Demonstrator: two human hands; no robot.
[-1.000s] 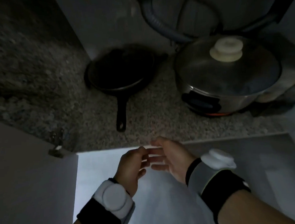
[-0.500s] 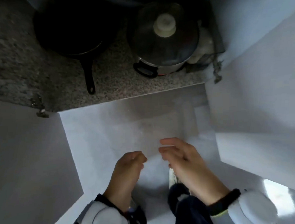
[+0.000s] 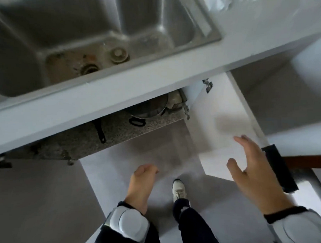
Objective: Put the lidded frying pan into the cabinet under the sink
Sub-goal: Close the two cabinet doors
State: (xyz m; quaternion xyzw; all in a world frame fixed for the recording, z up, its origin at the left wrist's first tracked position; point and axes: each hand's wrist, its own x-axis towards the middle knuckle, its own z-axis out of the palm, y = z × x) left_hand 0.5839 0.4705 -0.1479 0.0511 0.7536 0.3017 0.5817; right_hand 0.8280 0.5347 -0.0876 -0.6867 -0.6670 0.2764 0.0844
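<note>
View from above, looking down over a kitchen counter and an open cabinet under it. At the far left, a white cabinet door [image 3: 31, 209] stands open, filling the lower left corner. Above it, a steel sink [image 3: 64, 39] is set into the pale countertop [image 3: 117, 82], with a drain [image 3: 88, 69] and a loose round strainer plug [image 3: 119, 54] on its stained bottom.

Under the counter's front edge, the cabinet's speckled stone floor [image 3: 123, 130] shows. A black skillet handle [image 3: 100, 132] pokes out toward the front edge of that floor; the skillet's body is hidden under the counter. To its right, farther back, sits the lidded frying pan [image 3: 150, 108], a shiny metal vessel with a black loop handle [image 3: 136, 121] facing forward; the lid's top is hidden by the counter. It rests on the cabinet floor near the right wall.

Lower down, the left hand [image 3: 141, 184] hangs in front of the cabinet, fingers curled loosely inward, holding nothing, a white device strapped on the wrist [image 3: 127, 223]. Just right of it are a white shoe [image 3: 179, 191] and a dark trouser leg on the grey floor.

At the right, the right hand [image 3: 253, 170] is spread wide, fingers apart and empty, held close beside the open right cabinet door [image 3: 222, 129]; whether it touches the door cannot be told.
</note>
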